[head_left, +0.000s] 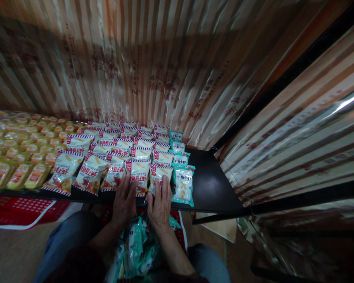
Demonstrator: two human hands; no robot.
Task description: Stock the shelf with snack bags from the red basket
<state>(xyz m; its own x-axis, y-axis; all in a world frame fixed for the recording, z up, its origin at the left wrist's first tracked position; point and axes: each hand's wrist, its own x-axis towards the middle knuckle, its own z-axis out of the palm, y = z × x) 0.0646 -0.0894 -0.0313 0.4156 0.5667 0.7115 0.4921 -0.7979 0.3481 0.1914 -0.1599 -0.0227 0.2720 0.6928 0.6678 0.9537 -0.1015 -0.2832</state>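
My left hand [124, 202] lies with fingers stretched out on a red-and-white snack packet [138, 171] at the front edge of a black shelf [212, 188]. My right hand [160, 202] rests beside it, fingers flat on the neighbouring red-and-white packet [160, 173]. To the right stands a row of teal-and-white snack packets [183, 184]. More red-and-white packets [118, 147] fill several rows behind. Below my forearms, a pile of teal packets [140, 247] lies in my lap area.
Yellow snack packets [20, 141] cover the shelf's left part. A red crate [20, 212] sits under the shelf at the left. Striped foil-wrapped goods [153, 67] form the back wall and the right side [306, 141]. The shelf's right end shows bare black surface.
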